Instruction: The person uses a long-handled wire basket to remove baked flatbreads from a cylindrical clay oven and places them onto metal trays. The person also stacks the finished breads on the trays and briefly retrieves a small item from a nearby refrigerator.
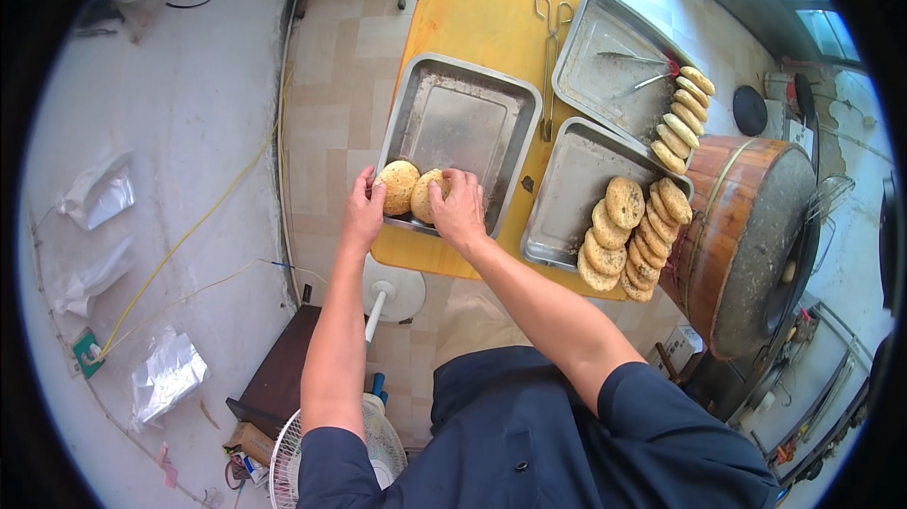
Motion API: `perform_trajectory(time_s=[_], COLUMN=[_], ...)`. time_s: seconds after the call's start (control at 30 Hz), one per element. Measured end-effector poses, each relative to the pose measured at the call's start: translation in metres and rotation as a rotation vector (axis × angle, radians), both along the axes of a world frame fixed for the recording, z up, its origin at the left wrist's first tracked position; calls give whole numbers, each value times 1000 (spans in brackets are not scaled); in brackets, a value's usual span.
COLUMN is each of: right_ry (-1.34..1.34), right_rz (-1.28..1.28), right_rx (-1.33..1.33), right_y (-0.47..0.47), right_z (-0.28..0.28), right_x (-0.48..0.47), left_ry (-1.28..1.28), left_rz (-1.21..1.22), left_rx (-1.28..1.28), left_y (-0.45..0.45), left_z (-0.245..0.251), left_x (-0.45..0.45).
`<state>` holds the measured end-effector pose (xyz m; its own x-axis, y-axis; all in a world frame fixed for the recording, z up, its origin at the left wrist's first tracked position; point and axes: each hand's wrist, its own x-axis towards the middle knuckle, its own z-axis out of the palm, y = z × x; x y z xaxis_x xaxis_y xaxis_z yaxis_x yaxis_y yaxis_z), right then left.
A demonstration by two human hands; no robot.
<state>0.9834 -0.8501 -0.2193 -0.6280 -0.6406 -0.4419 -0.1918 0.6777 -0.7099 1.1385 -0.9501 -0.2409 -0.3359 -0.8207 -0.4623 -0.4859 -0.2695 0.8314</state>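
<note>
In the near left corner of a metal tray point(464, 119) lie two round flatbreads. My left hand point(365, 208) has its fingers at the edge of the left flatbread point(398, 185), thumb on top. The right flatbread point(425, 198) sits beside it, gripped by my right hand point(458, 204), which partly covers it. Bare metal shows over the rest of this tray. To the right, a second tray point(560, 204) holds overlapping rows of browned flatbreads point(608, 225). Behind it, a third tray point(602, 62) carries a row of paler flatbreads point(684, 112) along its right side.
All three trays rest on a yellow wooden table point(482, 20). Long metal tongs point(550, 76) lie between trays; red-jointed tongs point(645, 73) lie in the far tray. A wood-sided barrel oven point(737, 225) stands close at the right. A white fan point(375, 431) stands near my left side.
</note>
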Motion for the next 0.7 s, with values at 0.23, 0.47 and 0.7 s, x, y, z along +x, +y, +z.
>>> perform_trajectory(time_s=[0.23, 0.47, 0.7], right_ry=[-62, -29, 7], right_rz=[18, -55, 4], right_rx=[-38, -83, -90], right_y=[6, 9, 19], right_z=[-16, -22, -24], right_x=[6, -1, -23], left_ry=[-14, -93, 38], left_rz=[-38, -99, 95], left_rx=[114, 85, 381], left_y=[6, 4, 40], left_z=[-11, -7, 0], left_x=[12, -2, -11])
